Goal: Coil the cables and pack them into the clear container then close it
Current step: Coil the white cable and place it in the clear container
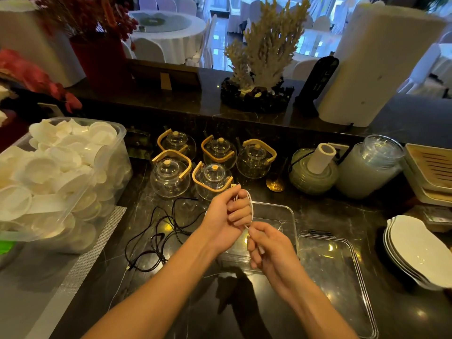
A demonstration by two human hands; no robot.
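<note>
White cable (250, 204) looped round the curled fingers of the left hand (226, 216), which serves as a spool so the turns stay one size. Free end pinched in the right hand (266, 248), just below and toward the body, kept taut to feed the next turn. Both hands clamped on that same cable, close together but not touching.

Clear container (288, 211) directly beneath and just beyond the hands, open and seemingly still bare inside, placed so a finished coil can drop straight in. Lid (342, 277) lying flat to the right of the right hand, beside the container, within easy reach for closing. Black cables (156, 238) in a loose tangle on the dark counter (195, 314) left of the left forearm, not yet coiled, presumably waiting their turn.

Glass teapots (212, 165) with wooden handles grouped beyond the left hand, well clear of the work.

No brand, label or readable writing visible on the cables, container or lid; plug markings too small to make out.
</note>
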